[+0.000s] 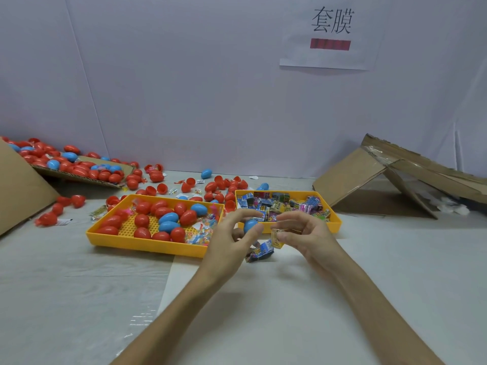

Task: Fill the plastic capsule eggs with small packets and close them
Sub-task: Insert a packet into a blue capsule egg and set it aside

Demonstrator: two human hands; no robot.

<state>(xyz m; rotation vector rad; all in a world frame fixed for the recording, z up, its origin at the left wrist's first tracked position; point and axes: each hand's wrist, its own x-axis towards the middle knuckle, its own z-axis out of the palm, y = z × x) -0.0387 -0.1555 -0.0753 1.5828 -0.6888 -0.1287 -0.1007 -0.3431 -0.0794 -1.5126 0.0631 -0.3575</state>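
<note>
Your left hand and right hand are raised over the pale table, just in front of the yellow plastic tray of printed packets. Your left fingers are curled, and thumb and fingertips pinch a blue plastic capsule egg. You can't tell from here whether it is a half or a whole shell. Your right thumb and forefinger pinch a small yellow packet right beside the egg, while the other right fingers are loosely spread above it.

Under your hands, in front of that tray's left corner, a crumpled blue printed packet lies on the table.

The tray itself is heaped with small multicoloured packets. Just to its left, almost touching it, is a second yellow plastic tray with a perforated floor. This one holds closed red and blue eggs and some clear wrapped bits in its right end.

Behind both trays, loose red egg shells are scattered over the table, with a few blue ones among them. Far to the packet tray's left, a flat brown cardboard sheet carries another pile of eggs. To the tray's right lies a collapsed brown cardboard box. Above and behind the tray, a white paper sign is on the wall.
</note>
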